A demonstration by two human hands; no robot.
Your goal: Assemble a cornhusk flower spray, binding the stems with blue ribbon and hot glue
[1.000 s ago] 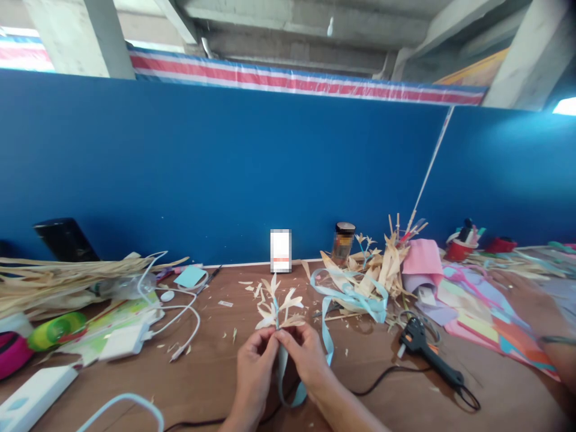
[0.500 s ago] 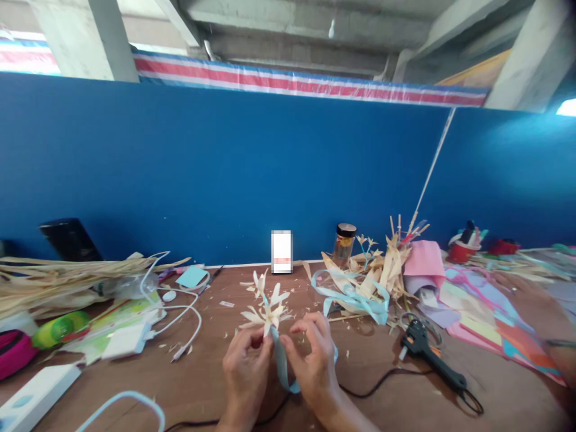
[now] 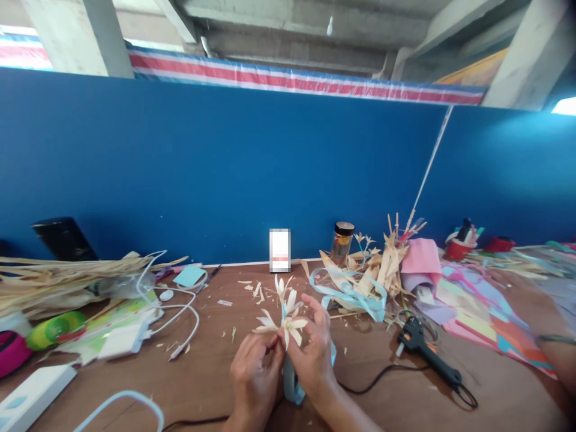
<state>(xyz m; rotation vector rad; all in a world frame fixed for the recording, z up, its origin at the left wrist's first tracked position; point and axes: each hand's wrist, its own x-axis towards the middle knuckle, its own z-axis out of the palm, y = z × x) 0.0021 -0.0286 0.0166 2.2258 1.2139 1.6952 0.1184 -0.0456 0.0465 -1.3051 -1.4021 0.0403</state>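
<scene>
Head view:
Landmark: glue gun point(image 3: 416, 341), lying on the worktop point(image 3: 207, 372).
Left hand point(image 3: 256, 375): closed, pinching the stem of the straw flower point(image 3: 283, 312), left of the glue gun.
Right hand point(image 3: 315, 354): closed on the same stem, touching the left hand.
Straw flower: upright above both hands, clear of the worktop.
Ribbon point(image 3: 292, 384): pale blue, looping down between the hands.
Husk pile point(image 3: 373, 270): behind the glue gun.
</scene>
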